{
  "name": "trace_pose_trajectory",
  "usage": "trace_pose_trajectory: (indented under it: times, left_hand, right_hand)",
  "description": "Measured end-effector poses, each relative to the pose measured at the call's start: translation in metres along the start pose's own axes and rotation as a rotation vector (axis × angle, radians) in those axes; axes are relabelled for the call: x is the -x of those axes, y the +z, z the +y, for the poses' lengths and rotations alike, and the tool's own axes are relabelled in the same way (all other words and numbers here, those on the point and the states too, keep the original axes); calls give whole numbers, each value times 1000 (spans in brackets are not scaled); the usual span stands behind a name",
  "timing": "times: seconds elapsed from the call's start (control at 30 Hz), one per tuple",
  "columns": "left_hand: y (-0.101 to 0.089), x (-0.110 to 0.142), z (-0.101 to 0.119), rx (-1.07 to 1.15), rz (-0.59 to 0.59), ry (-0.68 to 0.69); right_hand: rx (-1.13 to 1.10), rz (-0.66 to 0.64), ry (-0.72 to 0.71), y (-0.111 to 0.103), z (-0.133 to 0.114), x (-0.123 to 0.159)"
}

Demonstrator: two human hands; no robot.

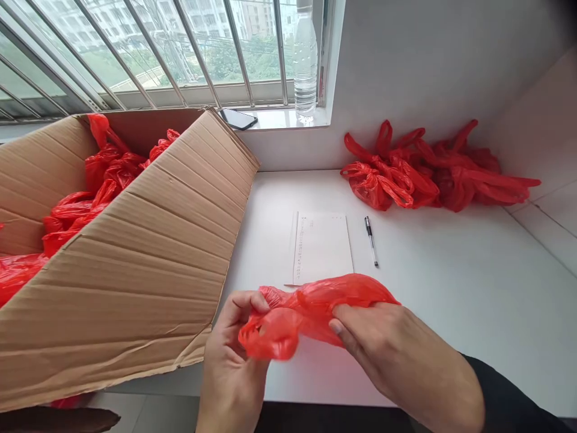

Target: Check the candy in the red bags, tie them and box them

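Note:
A thin red plastic bag [315,304] is stretched between my two hands above the front of the white table. My left hand [241,343] grips its left end, thumb pressed on the crumpled film. On the other side, my right hand [374,337] is closed on the bag, its thumb along the near side and its other fingertips hidden by plastic. A loose flap of the bag hangs in front of my left palm. Whether anything lies inside the bag, I cannot tell.
Left stands an open cardboard box [148,258] with red bags [108,171] inside. More tied red bags [428,171] lie against the wall. A notebook [322,246] and a pen [371,242] rest on the table [451,270]. On the sill are a phone [238,119] and a water bottle [305,66].

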State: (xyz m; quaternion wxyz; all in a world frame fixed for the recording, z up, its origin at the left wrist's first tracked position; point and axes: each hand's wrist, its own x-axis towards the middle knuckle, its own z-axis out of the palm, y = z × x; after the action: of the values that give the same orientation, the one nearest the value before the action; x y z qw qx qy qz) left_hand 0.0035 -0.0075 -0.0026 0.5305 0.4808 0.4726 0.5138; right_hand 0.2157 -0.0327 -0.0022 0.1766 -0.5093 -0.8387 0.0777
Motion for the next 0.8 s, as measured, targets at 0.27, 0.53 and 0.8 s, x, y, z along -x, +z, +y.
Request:
trace_pose_trajectory:
  times: [0.27,0.53,0.8]
  left_hand:
    - [-2,11,-10,279,-64,-291]
    - [16,14,-12,90,-146,-192]
    - [18,9,-21,254,87,-173]
  right_hand:
    - [157,125,107,2,2,0]
    - [151,15,-138,5,-18,-11]
    - [307,-152,-72,13,-12,-1]
